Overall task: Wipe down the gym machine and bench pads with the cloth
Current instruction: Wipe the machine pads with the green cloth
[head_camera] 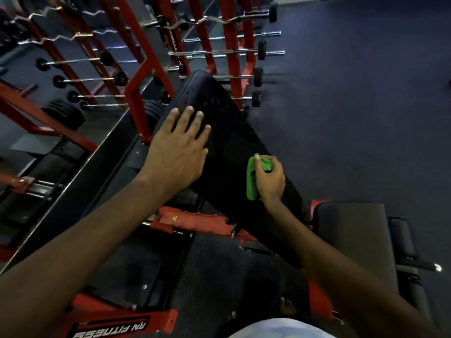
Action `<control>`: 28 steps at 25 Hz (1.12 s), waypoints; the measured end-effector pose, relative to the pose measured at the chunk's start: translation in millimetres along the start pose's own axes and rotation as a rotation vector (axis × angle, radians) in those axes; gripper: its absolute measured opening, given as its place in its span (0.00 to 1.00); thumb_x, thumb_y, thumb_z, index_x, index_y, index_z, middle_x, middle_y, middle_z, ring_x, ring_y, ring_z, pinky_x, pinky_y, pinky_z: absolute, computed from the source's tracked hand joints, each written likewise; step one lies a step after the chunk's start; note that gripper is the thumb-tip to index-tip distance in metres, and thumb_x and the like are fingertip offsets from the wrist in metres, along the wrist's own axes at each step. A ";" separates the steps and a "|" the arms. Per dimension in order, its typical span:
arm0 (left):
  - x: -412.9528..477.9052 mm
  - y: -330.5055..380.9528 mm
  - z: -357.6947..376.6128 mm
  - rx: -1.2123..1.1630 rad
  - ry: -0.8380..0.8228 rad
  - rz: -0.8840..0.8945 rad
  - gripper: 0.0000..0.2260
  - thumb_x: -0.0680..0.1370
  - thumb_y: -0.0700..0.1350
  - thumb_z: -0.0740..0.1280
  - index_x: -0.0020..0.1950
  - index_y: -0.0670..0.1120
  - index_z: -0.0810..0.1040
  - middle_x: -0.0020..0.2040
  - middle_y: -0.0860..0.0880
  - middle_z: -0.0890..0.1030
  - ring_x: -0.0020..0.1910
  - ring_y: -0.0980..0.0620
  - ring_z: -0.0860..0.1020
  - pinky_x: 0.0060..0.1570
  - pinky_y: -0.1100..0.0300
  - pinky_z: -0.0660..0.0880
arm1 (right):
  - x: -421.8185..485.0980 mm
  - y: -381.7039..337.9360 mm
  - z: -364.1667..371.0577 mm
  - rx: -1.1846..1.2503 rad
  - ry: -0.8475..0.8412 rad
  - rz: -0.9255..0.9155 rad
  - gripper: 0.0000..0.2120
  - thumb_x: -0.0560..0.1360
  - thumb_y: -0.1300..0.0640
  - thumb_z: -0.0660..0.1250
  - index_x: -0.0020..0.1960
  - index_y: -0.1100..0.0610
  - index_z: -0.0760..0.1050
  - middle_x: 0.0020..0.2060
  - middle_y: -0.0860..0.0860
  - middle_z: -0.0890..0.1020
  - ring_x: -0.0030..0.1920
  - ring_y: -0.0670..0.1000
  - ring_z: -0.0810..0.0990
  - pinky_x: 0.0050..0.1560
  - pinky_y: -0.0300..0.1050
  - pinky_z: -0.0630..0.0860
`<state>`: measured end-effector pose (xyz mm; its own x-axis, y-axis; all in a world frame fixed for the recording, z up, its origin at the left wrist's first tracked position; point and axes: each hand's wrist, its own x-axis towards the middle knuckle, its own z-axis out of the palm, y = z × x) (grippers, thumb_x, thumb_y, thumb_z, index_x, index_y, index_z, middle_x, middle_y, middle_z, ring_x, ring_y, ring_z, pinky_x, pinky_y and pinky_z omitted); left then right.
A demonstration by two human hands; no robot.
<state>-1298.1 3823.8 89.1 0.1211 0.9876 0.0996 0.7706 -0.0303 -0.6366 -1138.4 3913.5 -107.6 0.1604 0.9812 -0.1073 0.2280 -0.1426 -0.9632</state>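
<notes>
- While the right hand [269,181] grips the green cloth [250,184] bunched in its curled fingers, low on the right side of the back pad [231,132], nearly all of that pad's black surface lies far and left of it.
- The back pad's long axis runs from its near end, beside the seat pad [353,235], up to its far end by the red frame [139,93]. Strokes along that line would, I judge, cover it in the fewest passes.
- The left hand [175,152] is flat, with fingers straight and spread and nothing in it, at the pad's left side about midway along. Whether the palm bears on the pad or only hovers I cannot tell.
- It lies farther up the pad than the right hand, but only the right hand has the cloth, so the wiping falls to that one.
- A stroke over the left half would meet the left hand, which would likely need to lift or slide off.
- Edges: the pad's right edge is just beside the cloth, with open floor [353,106] beyond it. The left edge sits close to the red frame — less room there.
- Past the far end stand the barbell racks [244,45], near but apart from the pad.
- Neither hand is on the seat pad.
</notes>
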 end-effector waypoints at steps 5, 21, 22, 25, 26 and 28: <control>-2.7 -8.8 16.9 -0.018 0.123 0.056 0.25 0.83 0.52 0.49 0.76 0.42 0.68 0.76 0.38 0.66 0.77 0.37 0.60 0.77 0.44 0.55 | -23.5 -32.8 1.8 0.070 -0.007 -0.084 0.10 0.78 0.40 0.68 0.54 0.44 0.80 0.52 0.43 0.82 0.54 0.44 0.80 0.52 0.41 0.74; -12.7 -16.6 27.6 -0.298 0.356 -0.121 0.24 0.82 0.51 0.57 0.74 0.41 0.71 0.75 0.43 0.69 0.77 0.46 0.63 0.77 0.49 0.57 | -12.0 -61.0 6.2 0.020 -0.051 -0.225 0.12 0.76 0.37 0.68 0.53 0.44 0.79 0.52 0.42 0.82 0.54 0.44 0.80 0.57 0.47 0.77; -14.8 -17.4 30.0 -0.333 0.379 -0.139 0.24 0.82 0.52 0.57 0.75 0.41 0.70 0.76 0.43 0.68 0.77 0.46 0.62 0.77 0.49 0.57 | -28.3 -63.1 4.5 0.041 -0.070 -0.271 0.11 0.76 0.40 0.69 0.54 0.43 0.80 0.53 0.41 0.82 0.55 0.41 0.80 0.56 0.43 0.76; -13.5 -17.5 35.2 -0.403 0.435 -0.119 0.24 0.82 0.50 0.59 0.74 0.39 0.70 0.75 0.41 0.69 0.77 0.44 0.63 0.76 0.48 0.59 | -48.6 -79.7 7.8 0.122 -0.107 -0.408 0.09 0.76 0.44 0.72 0.55 0.43 0.81 0.55 0.39 0.82 0.58 0.37 0.79 0.58 0.38 0.75; -11.7 -17.2 36.2 -0.421 0.447 -0.112 0.24 0.81 0.50 0.59 0.74 0.39 0.71 0.75 0.40 0.69 0.77 0.43 0.63 0.76 0.47 0.60 | -42.2 -92.4 12.0 0.132 -0.104 -0.443 0.10 0.76 0.44 0.72 0.57 0.43 0.80 0.56 0.39 0.82 0.59 0.37 0.79 0.60 0.39 0.76; -10.0 -15.7 38.5 -0.457 0.467 -0.109 0.23 0.81 0.49 0.60 0.73 0.38 0.71 0.74 0.40 0.70 0.76 0.42 0.64 0.75 0.46 0.61 | -20.0 -124.7 23.1 0.133 -0.095 -0.493 0.14 0.76 0.42 0.71 0.60 0.42 0.79 0.58 0.38 0.82 0.60 0.37 0.79 0.62 0.39 0.75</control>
<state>-1335.5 3820.3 68.7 0.2063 0.8214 0.5317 0.9693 -0.0973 -0.2258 -1192.2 3914.6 9.0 -0.0249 0.9362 0.3507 0.1297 0.3509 -0.9274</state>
